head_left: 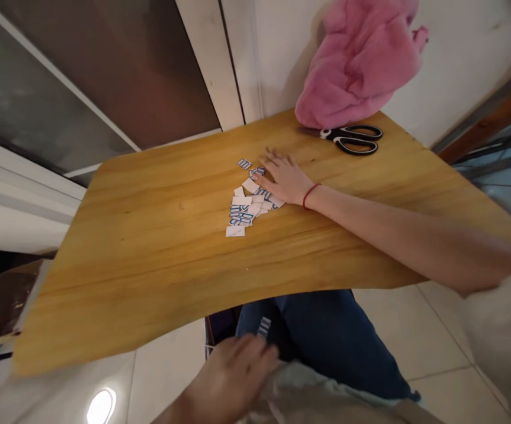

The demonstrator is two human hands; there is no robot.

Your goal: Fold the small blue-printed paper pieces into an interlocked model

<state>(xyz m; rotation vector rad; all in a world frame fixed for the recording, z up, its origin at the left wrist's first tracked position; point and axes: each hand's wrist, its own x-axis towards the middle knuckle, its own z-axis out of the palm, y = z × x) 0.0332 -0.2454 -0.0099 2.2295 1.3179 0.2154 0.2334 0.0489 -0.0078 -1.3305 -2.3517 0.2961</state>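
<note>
Beneath us spread a yellowish-brown wooden table (162, 259) with visible grain, set against a white wall (277, 59). Our right hand (285, 176), palm down with fingers spread, rested at the far right side of a loose pile of small rectangular white paper slips (250, 207), many printed with blue-edged bars; its thumb lay over the slips. Our left hand (237, 371), blurred and curled, was low over our lap, past the near table edge. One blue-and-white barred slip (264, 325) showed just beyond its fingers; we could not tell whether they gripped it. Around our right wrist ran a thin red cord bracelet (310, 195). Farther right lay scissors with black, pale-lined handles (331, 135), just beside a fluffy pink cloth bundle (361, 65). Dark glass panes (105, 59) stood beyond the table's left side. Below were our blue jeans (330, 335) and pale floor tiles (171, 359).
</note>
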